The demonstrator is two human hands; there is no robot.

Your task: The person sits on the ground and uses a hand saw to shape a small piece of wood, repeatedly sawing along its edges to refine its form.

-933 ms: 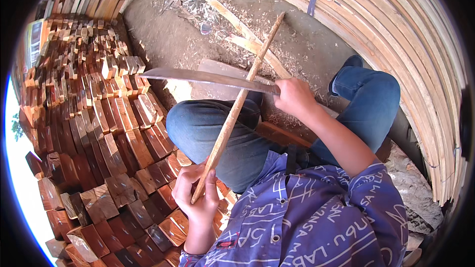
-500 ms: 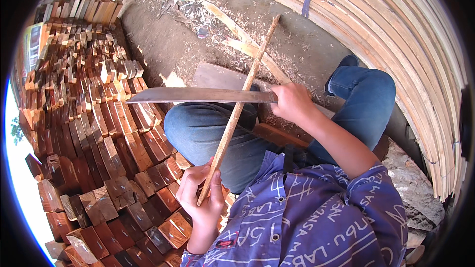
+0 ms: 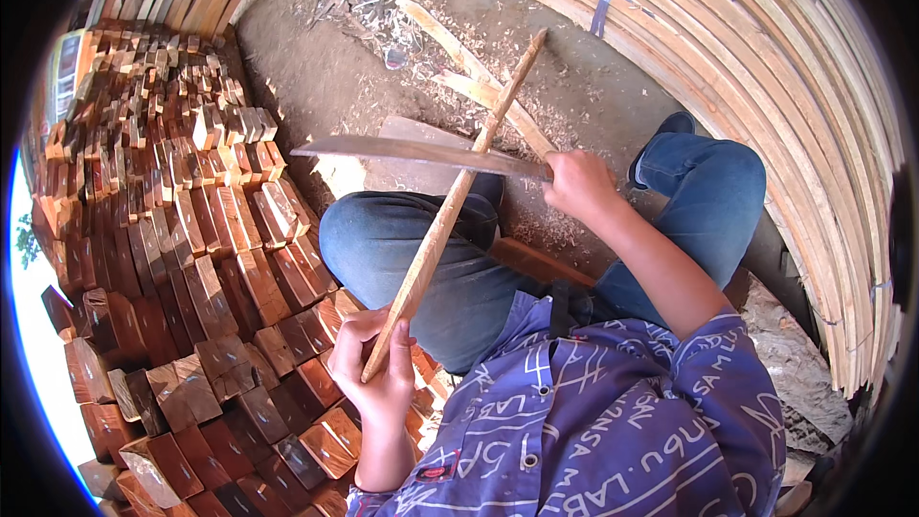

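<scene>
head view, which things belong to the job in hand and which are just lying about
In use:
long blade, in the right grip
wooden stick, in the left grip

Apparently just lying about:
stacked wood blocks
bundled long strips
pale wood pieces on the ground

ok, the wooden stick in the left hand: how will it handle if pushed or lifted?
Likely stiff: the wooden stick looks straight along its length. Probably light, being so slender, with the left hand holding just one end. Might roll unevenly, as its surface looks rough-hewn.
</scene>
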